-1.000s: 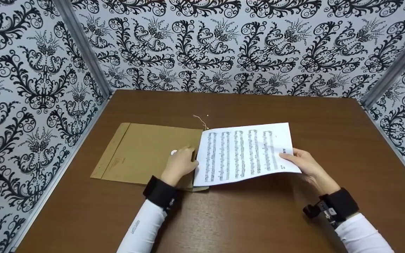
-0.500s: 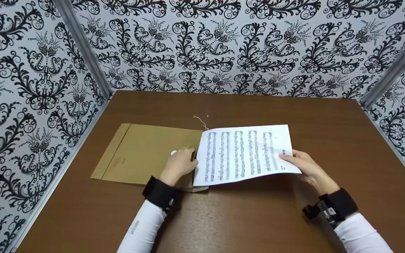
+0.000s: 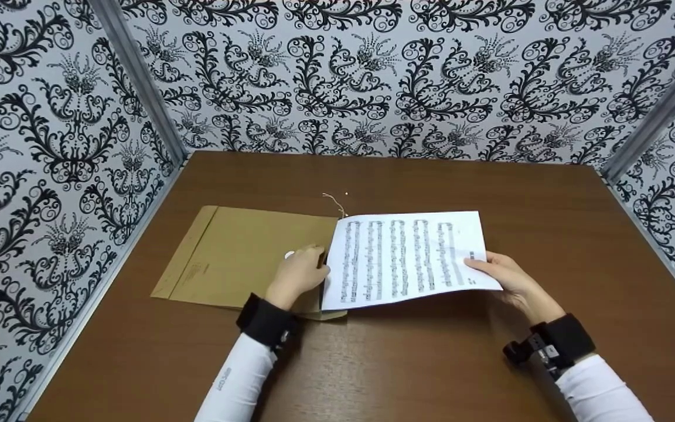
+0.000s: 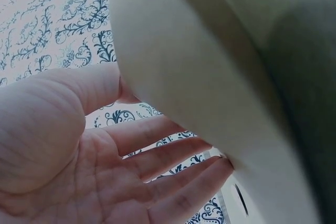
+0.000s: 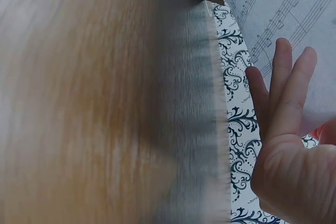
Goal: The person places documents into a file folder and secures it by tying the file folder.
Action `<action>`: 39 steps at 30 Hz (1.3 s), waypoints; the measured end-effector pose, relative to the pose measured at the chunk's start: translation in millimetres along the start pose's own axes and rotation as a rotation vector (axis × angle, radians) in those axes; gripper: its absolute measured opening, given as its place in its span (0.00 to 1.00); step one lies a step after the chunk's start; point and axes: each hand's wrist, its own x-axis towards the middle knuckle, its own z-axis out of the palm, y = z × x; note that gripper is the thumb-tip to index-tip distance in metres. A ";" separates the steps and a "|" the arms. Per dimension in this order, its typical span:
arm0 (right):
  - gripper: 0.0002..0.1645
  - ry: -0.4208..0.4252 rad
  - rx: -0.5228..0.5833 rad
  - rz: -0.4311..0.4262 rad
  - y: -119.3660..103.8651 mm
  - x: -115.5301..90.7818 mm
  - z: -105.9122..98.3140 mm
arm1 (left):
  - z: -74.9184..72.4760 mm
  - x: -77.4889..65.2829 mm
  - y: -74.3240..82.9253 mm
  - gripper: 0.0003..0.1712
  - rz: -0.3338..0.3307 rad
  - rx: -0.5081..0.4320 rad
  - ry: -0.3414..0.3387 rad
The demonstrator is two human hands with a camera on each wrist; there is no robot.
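Note:
A brown paper envelope (image 3: 255,234) with a white round button (image 3: 289,255) lies at the left of the table. My left hand (image 3: 299,274) grips its right edge; in the left wrist view the thumb and fingers of the left hand (image 4: 110,166) meet at the tan paper. White sheet music (image 3: 408,258) extends rightward from the envelope's opening, its left edge beside my left hand. With my right hand (image 3: 513,280) I pinch its right edge, thumb on top, several fingers spread beneath the sheet music (image 5: 315,40) in the right wrist view. That near right corner is raised off the table.
A thin string (image 3: 334,202) trails onto the brown table (image 3: 402,375) behind the envelope's right edge. Patterned wall panels (image 3: 372,82) stand at the back and along both sides.
The sheet music's far right corner has sunk slightly, and my right hand has shifted a little left and down with it. My left hand has stayed at the envelope's edge.

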 end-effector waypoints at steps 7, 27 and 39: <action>0.20 0.014 -0.005 0.009 3.2 1.8 0.0 | 0.3 1.5 -1.2 0.30 0.000 -0.011 -0.005; 0.28 0.055 -0.169 -0.086 8.8 -4.7 7.1 | 0.8 2.3 0.7 0.30 0.006 -0.004 -0.005; 0.26 0.040 -0.111 -0.064 16.1 -7.8 24.6 | 0.6 1.2 2.2 0.29 0.007 0.008 0.018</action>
